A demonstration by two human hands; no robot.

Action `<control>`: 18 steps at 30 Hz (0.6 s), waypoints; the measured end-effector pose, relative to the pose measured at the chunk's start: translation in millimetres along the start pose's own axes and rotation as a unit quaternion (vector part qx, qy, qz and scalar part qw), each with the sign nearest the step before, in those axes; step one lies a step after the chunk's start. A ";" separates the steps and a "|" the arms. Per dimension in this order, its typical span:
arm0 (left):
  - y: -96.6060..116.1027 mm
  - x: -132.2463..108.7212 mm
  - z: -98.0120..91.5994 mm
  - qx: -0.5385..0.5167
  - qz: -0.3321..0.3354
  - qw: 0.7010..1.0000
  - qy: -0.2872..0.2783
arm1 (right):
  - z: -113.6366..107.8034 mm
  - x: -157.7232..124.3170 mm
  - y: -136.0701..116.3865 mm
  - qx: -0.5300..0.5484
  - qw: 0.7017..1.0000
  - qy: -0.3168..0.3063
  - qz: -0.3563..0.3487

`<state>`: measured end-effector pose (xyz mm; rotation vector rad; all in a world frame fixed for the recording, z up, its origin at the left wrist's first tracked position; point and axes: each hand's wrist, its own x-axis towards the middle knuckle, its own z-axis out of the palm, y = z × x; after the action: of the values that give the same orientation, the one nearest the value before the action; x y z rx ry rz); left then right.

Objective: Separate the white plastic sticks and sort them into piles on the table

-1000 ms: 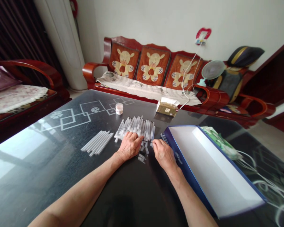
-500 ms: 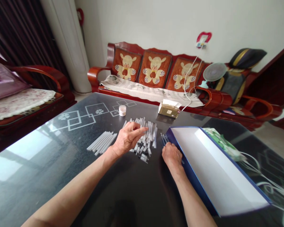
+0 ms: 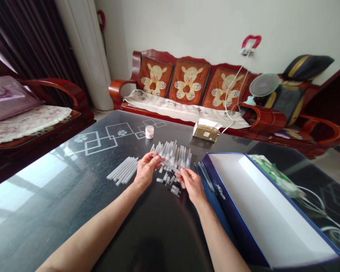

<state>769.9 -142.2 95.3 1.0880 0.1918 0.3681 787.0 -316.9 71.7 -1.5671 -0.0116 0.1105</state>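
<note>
L hand (image 3: 147, 169) & R hand (image 3: 191, 183) pinch opp. ends of a pale tube (image 3: 170, 165) above dark table (image 3: 158, 226).
Tube's long axis runs btwn grips, slanting nearer the wearer at R; tube pile (image 3: 174, 150) just beyond.

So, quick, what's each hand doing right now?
Left hand: closed, pinching a thin pale tube near one end.
Right hand: closed, pinching the same tube near its other end.

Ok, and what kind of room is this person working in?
Most likely a home living room: a wooden sofa with animal-patterned cushions stands beyond the dark table, which holds a tissue box.
</note>
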 end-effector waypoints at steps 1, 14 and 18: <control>-1.8 0.8 -2.7 0.042 0.016 0.999 -0.008 | 0.2 1.5 1.3 0.037 0.999 0.012 0.014; 7.9 -3.8 8.8 0.701 0.392 0.593 -0.049 | -17.5 23.6 14.8 0.035 0.991 0.124 -0.031; 5.2 -9.5 22.7 0.712 0.401 0.572 -0.065 | -13.5 20.9 10.1 -0.008 0.992 0.112 -0.059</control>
<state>767.6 -162.5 110.0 2.8557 -0.2575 1.0259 808.2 -328.8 60.3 -1.5842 0.0710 -0.1580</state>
